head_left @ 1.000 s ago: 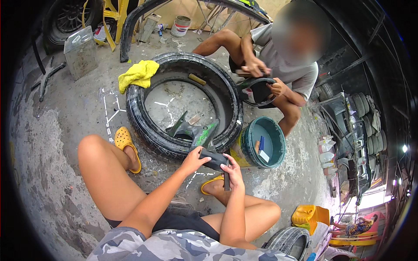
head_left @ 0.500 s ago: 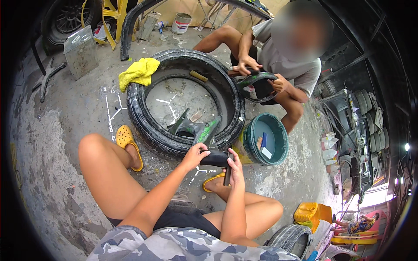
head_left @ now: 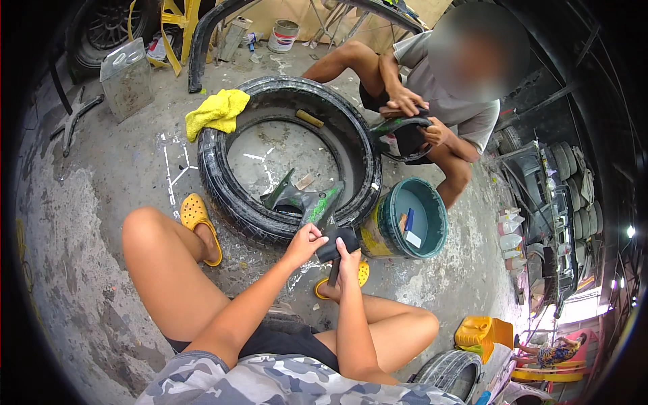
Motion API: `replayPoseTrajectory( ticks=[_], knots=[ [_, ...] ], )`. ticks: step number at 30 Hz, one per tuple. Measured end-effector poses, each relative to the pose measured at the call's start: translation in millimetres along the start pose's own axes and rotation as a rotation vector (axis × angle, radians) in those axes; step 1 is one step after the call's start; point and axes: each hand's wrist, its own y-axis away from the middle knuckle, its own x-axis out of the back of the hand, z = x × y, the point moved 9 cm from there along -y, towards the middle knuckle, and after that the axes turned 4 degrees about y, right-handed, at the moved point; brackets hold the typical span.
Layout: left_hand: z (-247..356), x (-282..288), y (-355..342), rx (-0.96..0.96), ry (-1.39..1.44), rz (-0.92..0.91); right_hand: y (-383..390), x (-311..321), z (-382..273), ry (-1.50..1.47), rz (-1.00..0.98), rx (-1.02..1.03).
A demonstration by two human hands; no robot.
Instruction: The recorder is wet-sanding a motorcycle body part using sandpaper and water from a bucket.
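Observation:
My left hand (head_left: pixel 307 241) pinches at the left end of a black sheet (head_left: pixel 336 239), fingers closed. My right hand (head_left: pixel 347 260) grips the sheet's right part, with a dark strip hanging below. Just beyond them, a dark moulded part with green patches (head_left: pixel 312 202) leans inside a large black tyre (head_left: pixel 219 196). A yellow cloth (head_left: pixel 214 111) drapes over the tyre's rim, and a small yellow cylinder (head_left: pixel 308 117) lies in its hollow.
A bucket (head_left: pixel 435 236) with water and small blocks stands right of the tyre. Another person (head_left: pixel 445 118) sits opposite, handling a dark curved piece (head_left: pixel 401 125). A metal can (head_left: pixel 125 88) stands back left, a yellow container (head_left: pixel 482 334) at lower right. My sandalled feet (head_left: pixel 201 219) flank the tyre.
My right hand has moved left, toward my left hand, and the black sheet between them now looks shorter and bunched. The other person's hands have shifted slightly on their piece.

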Motion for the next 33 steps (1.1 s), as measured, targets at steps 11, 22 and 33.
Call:
replayPoseTrajectory(
  ticks=[11, 22, 33],
  knots=[
    [8, -22, 12, 0.073, 0.036, -0.201, -94, 115, -141, 0.654, 0.189, 0.132],
    [20, -18, 16, 0.088, -0.246, -0.249, -244, 199, -82, 0.863, 0.004, -0.439],
    [27, -11, 25, 0.149, -0.310, -0.254, -286, 196, -18, 1.081, 0.098, -0.278]
  ],
)
